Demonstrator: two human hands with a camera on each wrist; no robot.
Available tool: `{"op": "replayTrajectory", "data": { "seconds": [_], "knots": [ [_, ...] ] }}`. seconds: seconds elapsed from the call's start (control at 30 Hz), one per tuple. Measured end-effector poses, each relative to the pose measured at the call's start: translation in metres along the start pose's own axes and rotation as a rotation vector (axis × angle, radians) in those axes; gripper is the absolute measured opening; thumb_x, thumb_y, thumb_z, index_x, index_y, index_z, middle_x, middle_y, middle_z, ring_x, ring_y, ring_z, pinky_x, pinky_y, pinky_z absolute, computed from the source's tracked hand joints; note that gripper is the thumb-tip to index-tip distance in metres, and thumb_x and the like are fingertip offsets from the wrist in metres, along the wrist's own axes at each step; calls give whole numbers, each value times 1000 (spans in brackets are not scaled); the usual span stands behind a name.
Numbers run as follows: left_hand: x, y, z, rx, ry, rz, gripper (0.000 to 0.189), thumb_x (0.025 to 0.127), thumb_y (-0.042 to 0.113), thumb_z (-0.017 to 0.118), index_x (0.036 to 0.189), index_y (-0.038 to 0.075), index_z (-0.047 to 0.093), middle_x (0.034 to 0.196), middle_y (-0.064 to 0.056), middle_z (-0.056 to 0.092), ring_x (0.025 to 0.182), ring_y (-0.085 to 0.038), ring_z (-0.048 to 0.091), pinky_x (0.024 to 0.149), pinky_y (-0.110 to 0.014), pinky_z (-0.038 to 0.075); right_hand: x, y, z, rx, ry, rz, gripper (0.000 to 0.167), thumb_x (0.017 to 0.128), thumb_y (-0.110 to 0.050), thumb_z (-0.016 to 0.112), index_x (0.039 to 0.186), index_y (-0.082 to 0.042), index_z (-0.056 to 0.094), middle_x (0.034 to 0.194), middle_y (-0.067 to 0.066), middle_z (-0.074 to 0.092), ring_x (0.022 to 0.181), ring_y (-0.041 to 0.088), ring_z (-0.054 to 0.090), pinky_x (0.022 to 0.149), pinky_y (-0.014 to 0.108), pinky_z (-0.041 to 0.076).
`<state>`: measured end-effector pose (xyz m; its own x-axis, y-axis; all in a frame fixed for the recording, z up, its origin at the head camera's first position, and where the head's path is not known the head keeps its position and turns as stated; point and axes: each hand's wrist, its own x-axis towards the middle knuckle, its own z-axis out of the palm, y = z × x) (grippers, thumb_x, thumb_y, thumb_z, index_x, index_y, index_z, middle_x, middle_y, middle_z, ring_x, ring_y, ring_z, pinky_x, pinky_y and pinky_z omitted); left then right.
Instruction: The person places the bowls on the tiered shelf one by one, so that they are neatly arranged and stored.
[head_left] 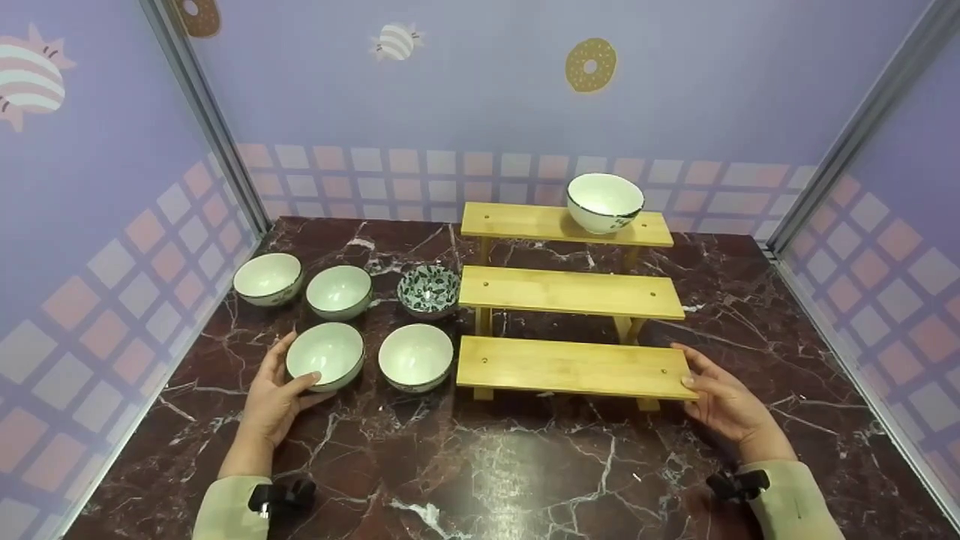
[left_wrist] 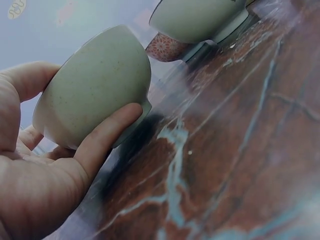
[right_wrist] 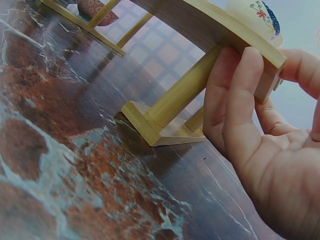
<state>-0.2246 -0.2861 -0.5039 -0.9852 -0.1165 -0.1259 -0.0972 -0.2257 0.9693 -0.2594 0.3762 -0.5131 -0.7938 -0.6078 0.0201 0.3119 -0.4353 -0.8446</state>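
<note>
The left hand (head_left: 274, 399) holds a pale green bowl (head_left: 325, 351) between thumb and fingers; the right hand (head_left: 727, 401) grips the lowest wooden shelf (head_left: 562, 366) at its right end

Open marble tabletop (head_left: 525, 465) before the stand (head_left: 570, 291), five bowls (head_left: 416, 360) (close-set) blocking its left

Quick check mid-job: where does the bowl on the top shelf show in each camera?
Head: upper right, the bowl stands upright on the top shelf.
Left wrist: not in it.
Right wrist: upper right, cut by the top edge; its flowered side shows behind the lowest shelf, which the right hand grips.
Shared landmark: the veined tabletop, in all three views.
</note>
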Motion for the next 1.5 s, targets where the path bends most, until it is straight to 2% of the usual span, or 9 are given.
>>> {"op": "replayTrajectory", "data": {
  "seconds": [0.13, 0.33, 0.5, 0.73, 0.97, 1.23, 1.5],
  "knots": [
    [-2, 3, 2, 0, 6, -5, 88, 95, -11, 57, 166, 20, 15, 175, 6, -10, 155, -40, 22, 85, -35, 67, 0, 0, 0, -3, 11, 3, 58, 107, 8, 22, 148, -26, 44, 120, 4, 68, 91, 10, 73, 74, 19, 63],
    [-6, 14, 3, -9, 18, 10, 89, 94, -13, 55, 166, 21, 16, 176, 0, 2, 151, -38, 28, 86, -35, 67, 0, 0, 0, 17, -8, 7, 58, 107, 8, 20, 147, -26, 45, 122, 4, 67, 91, 10, 72, 74, 19, 62],
    [-10, 24, 6, 7, 26, 33, 89, 93, -12, 56, 166, 20, 16, 175, -4, 5, 148, -35, 30, 84, -33, 67, 0, 0, 1, 28, -3, 2, 57, 106, 9, 21, 147, -24, 44, 121, 5, 67, 90, 11, 73, 73, 19, 62],
    [-11, 38, 15, 24, -6, 52, 88, 93, -12, 56, 165, 19, 16, 175, -6, 3, 150, -38, 29, 84, -33, 67, 0, 0, 1, 32, -8, 5, 58, 106, 9, 20, 149, -24, 43, 119, 5, 69, 90, 11, 74, 74, 20, 63],
    [-9, 57, 30, 19, -53, 66, 84, 94, -12, 55, 163, 21, 20, 174, -5, 8, 142, -29, 37, 85, -35, 67, 1, -1, 1, 19, -15, 8, 60, 106, 9, 19, 144, -28, 49, 121, 5, 68, 93, 12, 74, 75, 20, 63],
    [-5, 81, 50, 31, -112, 71, 85, 95, -11, 54, 165, 17, 15, 173, -9, 12, 118, -10, 58, 87, -37, 67, 0, -1, -1, 15, -19, 14, 59, 107, 8, 19, 148, -27, 44, 126, 4, 66, 98, 13, 74, 78, 21, 63],
    [5, 100, 73, 10, -177, 67, 86, 95, -11, 52, 166, 16, 11, 171, -11, 16, 125, -20, 54, 88, -37, 67, 0, -1, 0, 8, -12, 5, 56, 107, 8, 21, 151, -22, 36, 121, 5, 68, 94, 12, 74, 75, 20, 63]
  ]
}}
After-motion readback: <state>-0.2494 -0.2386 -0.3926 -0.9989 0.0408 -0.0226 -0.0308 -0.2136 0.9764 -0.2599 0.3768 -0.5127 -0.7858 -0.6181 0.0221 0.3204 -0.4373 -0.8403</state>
